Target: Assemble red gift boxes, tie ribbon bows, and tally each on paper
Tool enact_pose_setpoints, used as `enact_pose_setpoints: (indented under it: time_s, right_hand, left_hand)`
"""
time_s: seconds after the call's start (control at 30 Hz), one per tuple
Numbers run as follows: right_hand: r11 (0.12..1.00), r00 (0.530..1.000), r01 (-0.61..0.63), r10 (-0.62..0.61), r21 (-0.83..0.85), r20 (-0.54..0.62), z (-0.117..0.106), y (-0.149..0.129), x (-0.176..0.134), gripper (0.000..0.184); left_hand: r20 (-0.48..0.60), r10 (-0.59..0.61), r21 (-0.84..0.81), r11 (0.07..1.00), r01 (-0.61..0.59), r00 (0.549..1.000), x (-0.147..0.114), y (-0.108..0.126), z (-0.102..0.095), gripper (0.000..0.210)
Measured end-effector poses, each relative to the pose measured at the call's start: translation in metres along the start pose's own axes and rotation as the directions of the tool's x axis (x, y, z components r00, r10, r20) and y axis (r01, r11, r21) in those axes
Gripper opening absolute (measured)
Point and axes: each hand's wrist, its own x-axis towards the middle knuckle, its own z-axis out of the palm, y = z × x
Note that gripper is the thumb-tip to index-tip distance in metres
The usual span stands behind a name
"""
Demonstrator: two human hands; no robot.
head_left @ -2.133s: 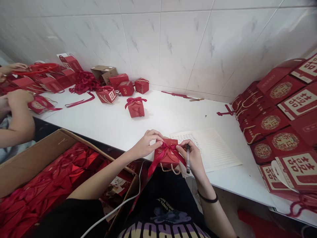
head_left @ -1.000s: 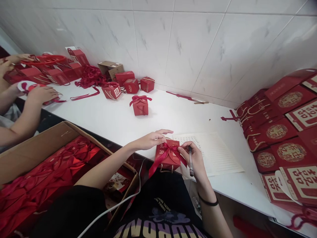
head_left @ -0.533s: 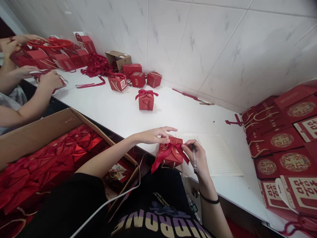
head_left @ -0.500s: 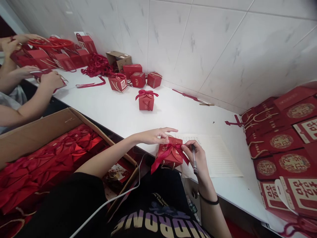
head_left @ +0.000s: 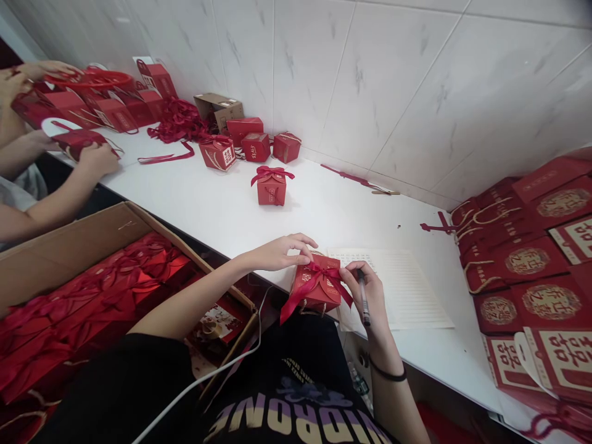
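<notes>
A small red gift box (head_left: 306,283) sits at the table's near edge in front of me, a red ribbon (head_left: 322,277) tied in a bow on its top. My left hand (head_left: 295,251) reaches in from the left, thumb and finger pinching the bow's left loop. On the other side, my right hand (head_left: 369,290) pinches the right loop between thumb and finger. A black-and-clear pen (head_left: 363,300) is also tucked in that right hand, pointing down along the palm. Lined paper (head_left: 407,296) lies under and beside the box.
One bowed box (head_left: 271,190) stands mid-table, with several red boxes (head_left: 256,148) behind. Stacked red gift boxes (head_left: 522,265) line the right side. An open carton (head_left: 134,216) of red boxes is at left. Beyond it, another person's hands (head_left: 98,161) hold a red box.
My left hand's raised fingers have drawn in toward the bow, and its thumb and finger now pinch the left loop. The other person's red box has turned, showing a white flap.
</notes>
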Motion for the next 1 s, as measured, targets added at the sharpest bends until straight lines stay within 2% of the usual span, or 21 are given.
enact_pose_setpoints:
  time_s: [0.1,0.37,0.53,0.63,0.87,0.93,1.0]
  right_hand:
    - [1.000,1.000,0.001,-0.001,-0.007,-0.002,0.000,0.001,0.000,0.023]
    - [0.999,1.000,0.011,-0.011,0.053,0.000,0.000,0.009,0.002,0.025]
    - [0.998,0.999,0.022,-0.023,0.063,0.022,0.003,0.009,0.004,0.026]
    - [0.998,0.999,0.039,-0.040,0.049,0.017,0.004,0.008,0.005,0.027]
    - [0.997,1.000,0.018,-0.019,0.071,0.022,0.002,0.009,0.004,0.028]
    - [0.998,0.999,0.021,-0.023,0.065,0.022,0.002,0.009,0.004,0.027]
    - [0.998,0.999,0.019,-0.021,0.061,0.025,0.002,0.009,0.003,0.026]
  left_hand:
    - [-0.010,0.013,0.034,0.999,-0.012,1.000,0.001,0.004,0.001,0.015]
    - [0.135,-0.020,0.034,0.999,0.016,0.991,0.006,0.010,-0.004,0.015]
    - [0.161,-0.021,0.066,0.998,0.010,0.987,0.009,0.010,-0.003,0.021]
    - [0.146,-0.003,0.104,0.994,-0.013,0.989,0.010,0.011,-0.003,0.023]
    - [0.115,0.047,0.070,0.996,-0.056,0.992,0.005,0.017,-0.012,0.006]
    - [0.040,-0.018,0.141,0.990,0.013,0.999,-0.002,0.022,-0.010,0.008]
    - [-0.075,-0.146,0.248,0.955,0.161,0.986,-0.010,0.028,-0.003,0.013]
